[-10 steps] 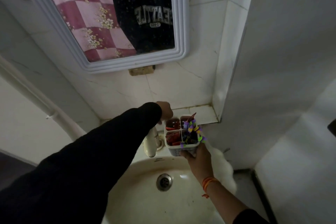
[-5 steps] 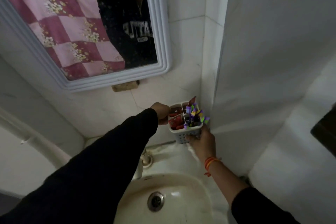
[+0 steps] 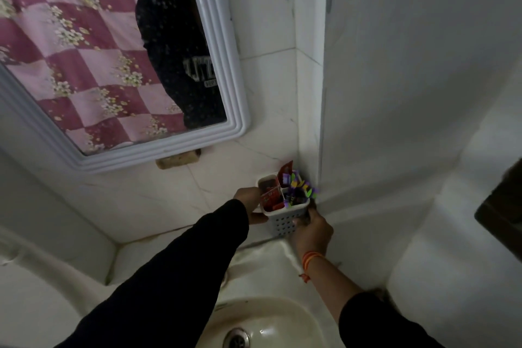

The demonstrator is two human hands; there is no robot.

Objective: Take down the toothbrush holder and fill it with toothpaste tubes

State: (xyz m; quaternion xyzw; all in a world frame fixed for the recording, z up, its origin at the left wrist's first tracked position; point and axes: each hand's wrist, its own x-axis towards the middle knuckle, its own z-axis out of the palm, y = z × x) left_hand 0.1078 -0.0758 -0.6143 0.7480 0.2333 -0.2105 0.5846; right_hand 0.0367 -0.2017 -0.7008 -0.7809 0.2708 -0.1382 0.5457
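Note:
A white perforated toothbrush holder with four compartments is held up against the tiled wall near the corner, above the sink. Red toothpaste tubes fill its left compartments and purple-green ones stick out of the right ones. My left hand grips the holder's left side. My right hand holds it from below and to the right; an orange thread band circles that wrist.
A white-framed mirror hangs at the upper left, with a small wooden block under it. The cream sink with its drain lies below. A white wall panel closes the right side.
Both hands have lifted the filled holder from above the sink basin up to the wall corner. The view has tilted upward with it.

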